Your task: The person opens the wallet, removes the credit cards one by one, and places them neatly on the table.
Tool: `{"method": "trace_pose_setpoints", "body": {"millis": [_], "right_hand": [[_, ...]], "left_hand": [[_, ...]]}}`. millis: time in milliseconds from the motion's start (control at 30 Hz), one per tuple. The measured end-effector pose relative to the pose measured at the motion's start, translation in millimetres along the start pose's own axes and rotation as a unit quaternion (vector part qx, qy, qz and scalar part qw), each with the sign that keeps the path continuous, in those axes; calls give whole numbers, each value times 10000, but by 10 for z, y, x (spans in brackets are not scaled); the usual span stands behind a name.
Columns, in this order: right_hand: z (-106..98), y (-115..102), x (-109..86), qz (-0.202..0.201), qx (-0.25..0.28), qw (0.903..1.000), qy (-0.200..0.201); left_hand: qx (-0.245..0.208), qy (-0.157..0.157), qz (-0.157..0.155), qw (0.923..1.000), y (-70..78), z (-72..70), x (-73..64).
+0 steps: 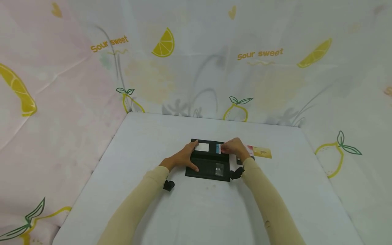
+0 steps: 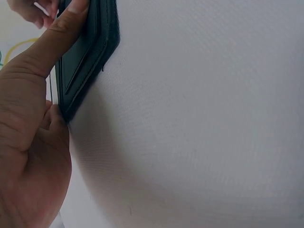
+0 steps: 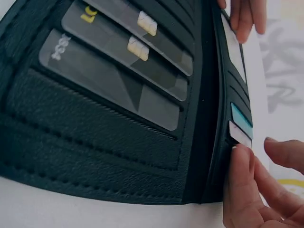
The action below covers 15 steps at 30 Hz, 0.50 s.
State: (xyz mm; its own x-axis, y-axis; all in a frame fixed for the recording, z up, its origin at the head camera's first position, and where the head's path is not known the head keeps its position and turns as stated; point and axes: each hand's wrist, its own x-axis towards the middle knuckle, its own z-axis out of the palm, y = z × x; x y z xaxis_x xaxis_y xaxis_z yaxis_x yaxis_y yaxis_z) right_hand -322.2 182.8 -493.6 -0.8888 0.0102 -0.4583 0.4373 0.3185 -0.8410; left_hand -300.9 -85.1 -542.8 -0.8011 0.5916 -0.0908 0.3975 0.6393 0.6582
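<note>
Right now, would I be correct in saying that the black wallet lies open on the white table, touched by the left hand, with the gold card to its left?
Not quite: the head view shows the gold card to the right of the black wallet, which does lie open on the white table, touched by the left hand.

Black wallet (image 1: pixel 205 168), open on white table (image 1: pixel 199 211); blue card (image 3: pixel 242 121), whitish card (image 3: pixel 239 134) partly slotted.
</note>
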Motion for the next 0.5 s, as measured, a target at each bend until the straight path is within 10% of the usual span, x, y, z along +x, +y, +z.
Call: {"method": "trace_pose_setpoints", "body": {"millis": [500], "right_hand": [[-5, -21, 73, 178, 538, 9976, -391]], "left_hand": [[-33, -55, -70, 10000, 8, 2, 1]]}}
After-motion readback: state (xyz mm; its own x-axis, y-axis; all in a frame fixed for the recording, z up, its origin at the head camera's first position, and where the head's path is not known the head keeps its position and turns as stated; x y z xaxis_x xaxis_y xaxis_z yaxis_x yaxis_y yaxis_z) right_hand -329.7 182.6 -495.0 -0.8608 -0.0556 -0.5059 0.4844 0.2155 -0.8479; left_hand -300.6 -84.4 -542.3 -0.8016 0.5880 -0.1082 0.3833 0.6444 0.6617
